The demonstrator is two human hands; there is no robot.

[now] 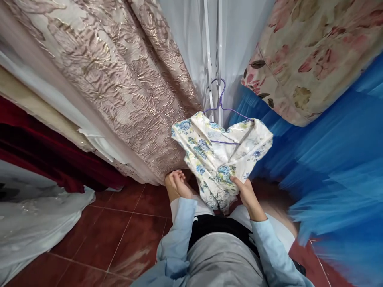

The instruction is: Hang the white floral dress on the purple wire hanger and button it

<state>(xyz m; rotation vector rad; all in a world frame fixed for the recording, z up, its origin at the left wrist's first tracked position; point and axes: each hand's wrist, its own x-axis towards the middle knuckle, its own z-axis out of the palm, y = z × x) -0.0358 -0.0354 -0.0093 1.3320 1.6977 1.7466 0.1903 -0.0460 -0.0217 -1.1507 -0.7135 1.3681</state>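
Observation:
A white sleeveless garment (206,153) with blue and yellow flowers, a V neckline and a collar hangs on a thin purple wire hanger (221,103). My right hand (244,191) grips its lower right part, thumb on top of the cloth. The garment's lower end bunches up over my lap. To the left, my left hand (181,184) rests by my knee, beside the garment and apart from it. Its fingers are loosely curled, and nothing shows in them. The hanger's hook is up against narrow white straps (220,48).
A pink-gold embossed gown (119,79) hangs close on the left, with a dark red cloth (38,155) beyond it. Blue tulle (335,167) and a floral cloth (314,59) hang on the right. White fabric (44,227) spreads over the red tiled floor (125,235).

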